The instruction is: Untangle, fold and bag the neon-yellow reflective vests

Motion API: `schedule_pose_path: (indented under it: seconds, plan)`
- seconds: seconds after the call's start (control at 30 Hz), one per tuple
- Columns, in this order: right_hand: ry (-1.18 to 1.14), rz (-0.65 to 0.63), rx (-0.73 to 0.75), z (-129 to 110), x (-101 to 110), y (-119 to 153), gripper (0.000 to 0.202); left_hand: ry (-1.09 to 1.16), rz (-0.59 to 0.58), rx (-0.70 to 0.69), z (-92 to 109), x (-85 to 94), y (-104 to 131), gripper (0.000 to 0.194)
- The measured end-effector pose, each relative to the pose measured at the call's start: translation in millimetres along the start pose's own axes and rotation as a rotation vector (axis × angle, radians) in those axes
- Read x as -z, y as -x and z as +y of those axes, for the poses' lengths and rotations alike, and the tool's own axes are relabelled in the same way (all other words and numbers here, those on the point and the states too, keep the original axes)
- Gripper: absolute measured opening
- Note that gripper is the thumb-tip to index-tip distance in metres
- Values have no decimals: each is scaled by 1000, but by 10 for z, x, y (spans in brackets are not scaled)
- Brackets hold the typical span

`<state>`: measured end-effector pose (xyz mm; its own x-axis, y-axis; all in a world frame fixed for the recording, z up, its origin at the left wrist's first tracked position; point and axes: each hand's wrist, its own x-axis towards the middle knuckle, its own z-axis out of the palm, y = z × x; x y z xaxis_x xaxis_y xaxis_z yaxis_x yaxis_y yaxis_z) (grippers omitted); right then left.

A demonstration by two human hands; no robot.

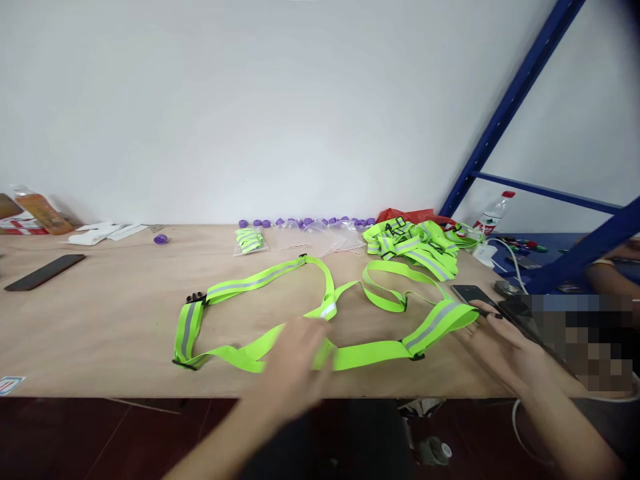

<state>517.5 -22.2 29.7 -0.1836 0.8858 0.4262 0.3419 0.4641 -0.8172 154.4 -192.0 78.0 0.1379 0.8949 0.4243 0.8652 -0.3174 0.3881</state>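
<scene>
A neon-green reflective vest of elastic straps [370,355] with grey stripes and black buckles lies spread in loops on the table. My left hand [297,363] is over its near straps in the middle, smeared by motion, so its grip does not show clearly. At the right end, my right hand [505,347] is closed around the black buckle [487,313] at a strap's end. An unfastened black buckle [196,297] sits at the vest's left side. Behind lies a pile of similar green straps [415,243], and a clear bag [250,241] holds a folded one.
Purple tape rolls [307,222] line the wall near clear plastic bags [335,237]. A dark phone [45,272] lies left; another phone [473,294] is beside my right hand. A bottle [495,212] stands by the blue metal frame [505,107]. Another person's arm [613,277] shows far right.
</scene>
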Motion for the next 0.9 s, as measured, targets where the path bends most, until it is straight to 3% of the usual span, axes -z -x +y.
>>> schedule_pose_path:
  seconds: [0.07, 0.13, 0.2, 0.27, 0.37, 0.47, 0.6, 0.7, 0.8, 0.9]
  plan:
    - [-293, 21, -139, -16, -49, 4, 44, 30, -178, -163, 440, -456, -85, 43]
    - [-456, 54, -229, -6, -77, 6, 43, 26, -268, -193, 691, -802, -111, 59]
    - [-496, 91, -225, 8, -71, -19, 41, 19, -347, -161, 779, -1013, -104, 70]
    - [-506, 134, -197, -22, -33, -85, 39, 12, -413, -131, 783, -1111, -86, 76]
    - [-437, 104, -111, -254, 10, -234, 40, 14, -451, -99, 785, -1151, -75, 78]
    - [-156, -159, 82, -692, -129, -320, 39, 25, -438, -44, 852, -1170, -120, 78]
    - [322, -587, 423, -1194, -693, -181, 41, 50, -440, 8, 956, -1208, -216, 79]
    - [561, -769, 544, -1269, -1142, -4, 40, 90, -525, 68, 996, -1178, -188, 70]
    - [554, -834, 565, -1176, -1292, 87, 46, 130, -512, 11, 983, -1010, -19, 63]
    - [434, -669, 506, -1054, -1117, 99, 48, 255, -309, -164, 817, -644, 214, 45]
